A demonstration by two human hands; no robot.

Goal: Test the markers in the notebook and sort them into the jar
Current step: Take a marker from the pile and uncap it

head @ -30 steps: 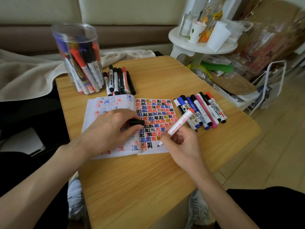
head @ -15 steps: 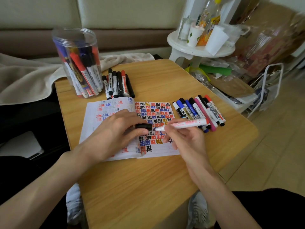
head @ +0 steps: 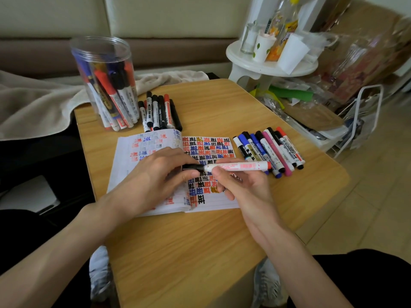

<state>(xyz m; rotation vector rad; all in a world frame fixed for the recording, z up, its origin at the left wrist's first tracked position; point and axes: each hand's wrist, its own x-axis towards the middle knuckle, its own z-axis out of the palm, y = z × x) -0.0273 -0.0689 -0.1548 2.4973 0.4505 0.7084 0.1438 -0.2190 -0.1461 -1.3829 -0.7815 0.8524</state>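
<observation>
The left hand (head: 155, 176) rests on the open notebook (head: 126, 165), with thumb and forefinger pinching a black cap (head: 192, 167). The right hand (head: 242, 187) hovers over the right page, its fingers curled round a white marker (head: 238, 166) with red print. The marker is held level and points left. The cap's mouth meets the marker's tip end, so the tip is hidden, and I cannot tell whether the cap is fully seated. The marker's red rear end shows in front of the near ends of the loose markers (head: 269, 150). These lie in a row on the worktop (head: 189, 252) just right of the notebook, with blue, black, pink and red caps.

The notebook lies flat mid-worktop. Both pages are filled with rows of blocky test marks in red, blue and black, with a little yellow-brown. The jar (head: 104, 85) is clear and open-topped and stands upright at the worktop's far left corner, with a bundle of markers leaning inside it. Just right of the jar, a second row (head: 160, 114) of black- and red-capped markers lies side by side, reaching the notebook's far edge.

Beyond the worktop a white stool (head: 266, 65) carries cups and bottles. A beige blanket (head: 33, 103) lies at the left.
</observation>
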